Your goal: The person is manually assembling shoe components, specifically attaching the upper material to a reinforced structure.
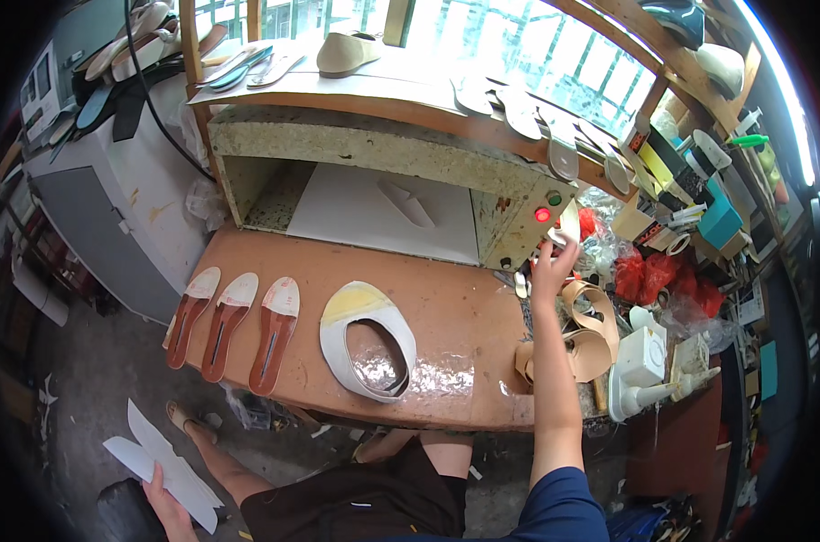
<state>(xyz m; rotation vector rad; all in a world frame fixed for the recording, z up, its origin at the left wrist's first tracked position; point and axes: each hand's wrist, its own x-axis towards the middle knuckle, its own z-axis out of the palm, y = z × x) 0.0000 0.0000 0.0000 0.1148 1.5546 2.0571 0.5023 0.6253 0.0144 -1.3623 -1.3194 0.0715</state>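
Observation:
My left hand (164,502), low at the left, is closed on several thin white cut-out pieces (171,465) fanned apart. My right hand (553,264) reaches to the right end of an open-fronted metal box (365,144), close below its lit red button (543,215). Its fingers are bent against a small pale piece (568,222); their grip is partly hidden. Inside the box, a white shoe-sole-shaped piece (406,204) lies on a white board (324,212). On the bench before me lie a white ring-shaped shoe upper piece (338,348) with a yellowish end and three brown-and-cream insoles (274,334).
The brown bench (464,316) spans the middle. Tan curved pieces (591,352) and a white pot with a spout (642,370) stand at its right. A shelf (410,81) above the box carries shoe parts. A grey cabinet (112,226) stands left; red plastic bags (649,271) lie right.

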